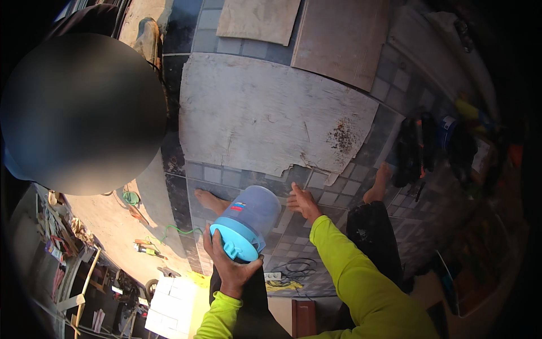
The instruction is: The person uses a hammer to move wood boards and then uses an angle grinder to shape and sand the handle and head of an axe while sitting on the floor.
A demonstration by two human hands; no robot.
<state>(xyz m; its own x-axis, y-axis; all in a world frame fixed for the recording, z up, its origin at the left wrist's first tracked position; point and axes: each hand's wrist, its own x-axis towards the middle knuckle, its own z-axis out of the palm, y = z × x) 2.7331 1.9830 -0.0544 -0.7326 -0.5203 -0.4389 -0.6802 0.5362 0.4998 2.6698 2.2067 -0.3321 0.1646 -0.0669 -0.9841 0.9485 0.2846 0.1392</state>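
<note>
My left hand (227,270) grips a translucent plastic water jug (255,208) by its light blue lid (236,240). The jug is tilted, with the lid end toward me and its clear body pointing away over the tiled floor. Fingers wrap one side of the lid and the thumb presses the other. To the right of the jug, my right hand (303,202) hangs in the air with fingers apart, holding nothing. Beyond both hands a worn, pale plywood sheet (265,113) lies on the floor, with dark crumbs scattered near its right end.
More boards (344,42) lie beyond the plywood. Black bags (416,150) and tools sit at the right. A black cable (300,270) coils beside a socket strip (273,276) near my legs. A power tool (148,250) lies left. Another person (84,113) is at the upper left.
</note>
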